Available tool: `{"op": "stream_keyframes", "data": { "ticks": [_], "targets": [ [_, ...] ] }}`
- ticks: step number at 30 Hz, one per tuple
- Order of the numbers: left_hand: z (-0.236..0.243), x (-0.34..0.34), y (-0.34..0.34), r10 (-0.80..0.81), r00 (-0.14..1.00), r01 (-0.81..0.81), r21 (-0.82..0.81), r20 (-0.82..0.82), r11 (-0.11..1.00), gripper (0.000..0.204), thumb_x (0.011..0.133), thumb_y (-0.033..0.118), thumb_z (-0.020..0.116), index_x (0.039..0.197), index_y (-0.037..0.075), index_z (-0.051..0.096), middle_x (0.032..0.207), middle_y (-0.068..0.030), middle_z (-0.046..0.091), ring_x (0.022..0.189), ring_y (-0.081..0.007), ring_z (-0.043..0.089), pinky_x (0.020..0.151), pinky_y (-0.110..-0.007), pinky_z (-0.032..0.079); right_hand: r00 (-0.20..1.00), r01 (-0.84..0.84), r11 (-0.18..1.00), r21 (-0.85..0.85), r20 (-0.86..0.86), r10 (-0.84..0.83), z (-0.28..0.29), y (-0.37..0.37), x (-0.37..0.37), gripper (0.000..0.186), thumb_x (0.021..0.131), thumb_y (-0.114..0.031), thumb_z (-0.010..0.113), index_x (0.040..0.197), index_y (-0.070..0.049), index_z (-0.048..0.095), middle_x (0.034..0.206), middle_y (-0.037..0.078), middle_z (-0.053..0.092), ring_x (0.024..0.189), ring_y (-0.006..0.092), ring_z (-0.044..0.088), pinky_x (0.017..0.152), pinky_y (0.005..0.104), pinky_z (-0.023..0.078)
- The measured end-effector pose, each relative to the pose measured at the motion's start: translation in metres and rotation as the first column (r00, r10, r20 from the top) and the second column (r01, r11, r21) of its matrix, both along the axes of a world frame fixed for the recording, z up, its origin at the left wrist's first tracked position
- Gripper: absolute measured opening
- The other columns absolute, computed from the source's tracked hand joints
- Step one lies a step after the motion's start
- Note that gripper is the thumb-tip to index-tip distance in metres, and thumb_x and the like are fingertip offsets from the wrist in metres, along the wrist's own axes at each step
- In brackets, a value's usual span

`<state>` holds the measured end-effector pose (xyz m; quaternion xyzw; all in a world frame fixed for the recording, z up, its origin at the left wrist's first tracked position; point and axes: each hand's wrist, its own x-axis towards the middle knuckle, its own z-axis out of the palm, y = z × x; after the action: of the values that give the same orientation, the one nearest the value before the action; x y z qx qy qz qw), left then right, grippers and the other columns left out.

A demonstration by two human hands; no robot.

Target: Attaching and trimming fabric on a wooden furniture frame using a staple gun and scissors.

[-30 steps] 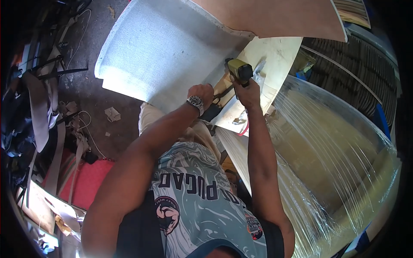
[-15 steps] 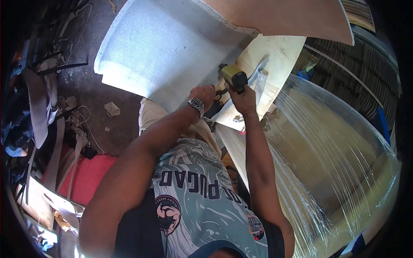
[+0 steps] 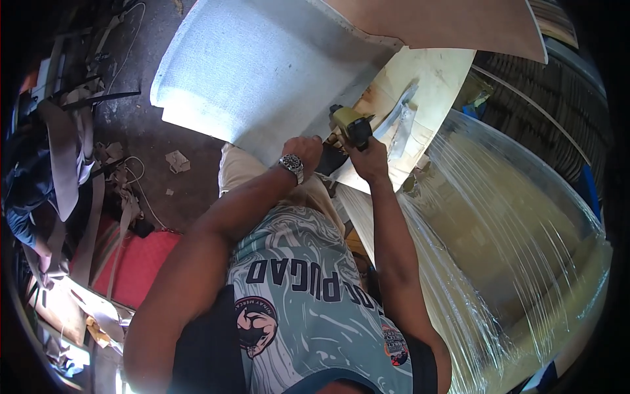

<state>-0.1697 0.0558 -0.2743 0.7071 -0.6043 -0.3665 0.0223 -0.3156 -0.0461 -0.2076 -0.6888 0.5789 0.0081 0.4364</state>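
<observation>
My right hand (image 3: 369,159) is wrapped round the handle of a staple gun (image 3: 352,126) with an olive-yellow body and a black end. The tool's front points at the lower right border of a grey fabric-covered panel (image 3: 262,72). Close by on the left, my left hand (image 3: 304,153), with a metal watch (image 3: 291,165) on its wrist, is closed at the panel's lower edge; what its fingers grip is hidden. Beneath the tool lies a pale board (image 3: 430,79) carrying a strip of clear plastic (image 3: 401,128). Cream fabric (image 3: 239,172) bulges below the grey panel.
A brown panel (image 3: 453,23) joins the grey one at the top. To the right stands a large piece wrapped in clear film (image 3: 505,217). Fabric strips (image 3: 62,157), a red cushion (image 3: 141,262) and another person's arm (image 3: 41,246) are at the left. Scraps (image 3: 177,161) litter the floor.
The staple gun has tilted and shifted slightly left, with its black end turned downward. My left hand stays by the panel's edge. Another person's arm has come into sight at the far left.
</observation>
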Motion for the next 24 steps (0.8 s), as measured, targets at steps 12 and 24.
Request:
{"op": "stream_keyframes", "data": {
  "ticks": [12,24],
  "targets": [
    [-0.01,-0.01,0.032,0.006,0.998,-0.007,-0.008,-0.06,1.0,0.017,0.088,0.014,0.055,0.101,0.002,0.056,0.092,-0.0181,0.068,0.082,-0.0333,0.07,0.069,-0.044,0.057,0.997,-0.079,0.996,0.034,0.006,0.079,-0.006,0.034,0.001,0.048,0.08,-0.047,0.077,0.104,-0.007,0.066,0.077,0.018,0.07,0.078,0.0375,0.07,0.066,0.0425,0.053],
    [-0.013,-0.004,0.061,0.057,0.988,-0.04,0.115,-0.146,0.993,0.03,0.091,0.032,0.055,0.097,0.003,0.058,0.088,-0.0211,0.068,0.078,-0.0404,0.067,0.071,-0.051,0.054,0.997,-0.075,0.997,0.004,0.018,0.075,-0.014,0.055,-0.008,0.049,0.081,-0.044,0.078,0.106,-0.003,0.067,0.08,0.016,0.072,0.078,0.0271,0.073,0.069,0.0361,0.054]
  ]
}}
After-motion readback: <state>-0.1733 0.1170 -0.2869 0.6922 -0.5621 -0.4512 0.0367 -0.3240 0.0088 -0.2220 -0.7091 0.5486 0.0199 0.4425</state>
